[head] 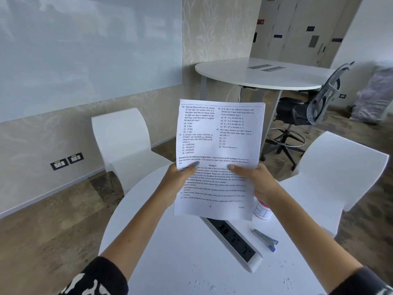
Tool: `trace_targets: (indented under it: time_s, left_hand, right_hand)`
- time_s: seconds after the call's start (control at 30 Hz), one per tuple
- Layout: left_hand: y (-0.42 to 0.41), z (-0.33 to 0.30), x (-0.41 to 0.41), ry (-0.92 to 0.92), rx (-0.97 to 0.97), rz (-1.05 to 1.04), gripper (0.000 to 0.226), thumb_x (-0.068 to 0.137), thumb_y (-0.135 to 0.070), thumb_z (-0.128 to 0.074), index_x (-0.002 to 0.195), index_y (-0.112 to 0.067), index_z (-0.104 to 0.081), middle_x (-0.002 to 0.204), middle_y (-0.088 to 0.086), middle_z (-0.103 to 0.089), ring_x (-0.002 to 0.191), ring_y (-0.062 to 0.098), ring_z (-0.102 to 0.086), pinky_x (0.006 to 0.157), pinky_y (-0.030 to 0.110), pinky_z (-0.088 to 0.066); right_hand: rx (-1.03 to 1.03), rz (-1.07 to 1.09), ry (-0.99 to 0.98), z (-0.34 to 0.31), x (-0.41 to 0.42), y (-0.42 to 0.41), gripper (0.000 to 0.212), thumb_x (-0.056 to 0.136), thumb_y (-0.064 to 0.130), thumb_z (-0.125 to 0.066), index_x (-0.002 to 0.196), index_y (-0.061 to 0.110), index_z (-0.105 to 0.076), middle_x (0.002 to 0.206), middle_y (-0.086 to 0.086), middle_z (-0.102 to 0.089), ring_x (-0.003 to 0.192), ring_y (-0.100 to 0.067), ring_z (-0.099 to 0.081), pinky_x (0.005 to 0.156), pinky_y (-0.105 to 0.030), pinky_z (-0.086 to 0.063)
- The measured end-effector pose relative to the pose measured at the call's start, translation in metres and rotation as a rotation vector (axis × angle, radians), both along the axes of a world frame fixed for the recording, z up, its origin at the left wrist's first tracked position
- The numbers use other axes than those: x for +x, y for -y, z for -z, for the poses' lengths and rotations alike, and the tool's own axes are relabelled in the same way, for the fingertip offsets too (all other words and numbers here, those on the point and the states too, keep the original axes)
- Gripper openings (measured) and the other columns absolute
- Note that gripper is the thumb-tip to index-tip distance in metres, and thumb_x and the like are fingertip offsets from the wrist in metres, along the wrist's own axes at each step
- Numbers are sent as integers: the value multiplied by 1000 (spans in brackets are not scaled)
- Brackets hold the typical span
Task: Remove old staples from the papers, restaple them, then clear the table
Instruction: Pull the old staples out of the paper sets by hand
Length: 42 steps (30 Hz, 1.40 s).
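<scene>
While we are holding the papers (219,145) upright above the bench (170,241), both thumbs are pinching their middle edges; light and floppy, they are sagging beyond our fingers (192,166).

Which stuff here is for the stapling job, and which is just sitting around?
For the job: papers held up by left hand and right hand; stapler; white tub.

Just around: power strip, white chairs, office chair, far table.

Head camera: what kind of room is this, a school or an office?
Probably an office meeting room. A big whiteboard covers the wall, the round table has a built-in power strip, and a swivel chair stands by another table.
</scene>
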State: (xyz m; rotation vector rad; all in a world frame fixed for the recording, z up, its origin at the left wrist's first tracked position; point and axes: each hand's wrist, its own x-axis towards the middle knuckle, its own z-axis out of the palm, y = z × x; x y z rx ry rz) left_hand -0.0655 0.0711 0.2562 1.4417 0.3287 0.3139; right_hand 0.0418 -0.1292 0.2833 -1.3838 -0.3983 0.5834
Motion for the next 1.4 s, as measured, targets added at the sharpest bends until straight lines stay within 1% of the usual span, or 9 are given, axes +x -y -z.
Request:
trace_targets:
  time_s: [0.1,0.5,0.7,0.8,0.9,1.1,1.2,1.27,1.4]
  left_hand:
    - [1,-2,-2,3,7,12,14,94,-27,-65,107,-31,-68,100,-18,-75,90,-2,-71,69,13,-51]
    - [-19,-47,8,181,-84,-84,15,96,-20,-60,106,-17,-71,103,2,-76,96,24,-72,92,52,-54]
    - [-24,-69,17,270,-65,-175,23,91,-40,-62,91,-20,-74,101,11,-71,95,32,-60,83,50,-40]
    - [-19,-66,22,302,-58,-210,26,99,-29,-55,95,-6,-69,102,13,-71,98,30,-64,93,52,-50]
    - [-16,-59,24,303,116,-306,47,94,-37,-54,90,9,-55,86,12,-57,82,22,-52,76,40,-44]
    - [2,-50,22,248,521,-344,40,103,-30,-46,74,-2,-48,63,1,-45,59,9,-39,59,30,-31]
    - [15,-45,22,247,642,-269,38,103,-32,-47,71,-10,-45,58,-5,-45,54,9,-38,56,31,-32]
    - [24,-43,23,280,700,-198,39,102,-38,-46,76,-9,-51,59,1,-53,53,18,-47,53,37,-38]
    - [36,-38,25,297,720,-103,35,101,-37,-47,93,-7,-61,75,11,-68,65,28,-64,53,45,-48]
  right_hand:
    - [23,110,62,2,2,0,32,77,4,-74,107,-1,-66,104,-17,-72,97,-39,-67,83,-50,-56]
    - [26,106,168,-1,6,10,26,77,4,-72,102,-5,-67,102,-23,-70,91,-40,-68,79,-50,-57]
    - [56,-7,75,10,8,19,18,77,-2,-68,94,4,-71,102,-20,-71,89,-37,-69,78,-48,-58]
    - [-17,-141,62,14,12,23,33,75,3,-74,107,-1,-67,111,-22,-68,101,-41,-66,87,-53,-53]
    - [-144,-144,101,16,18,23,52,65,19,-85,111,4,-66,111,-16,-70,102,-35,-67,90,-54,-52]
    - [-400,550,827,-15,9,4,69,72,29,-81,131,19,-47,132,-4,-48,122,-21,-42,103,-41,-38]
    - [-457,507,1196,-48,-6,-6,54,80,30,-75,129,20,-55,131,1,-54,132,-28,-36,108,-49,-28]
    - [-523,377,1225,-58,-9,-14,39,80,29,-73,118,22,-66,114,8,-63,127,-27,-44,104,-53,-31]
    - [-373,198,1212,-59,-6,-21,11,81,16,-72,91,13,-77,81,0,-74,76,-19,-67,71,-39,-53]
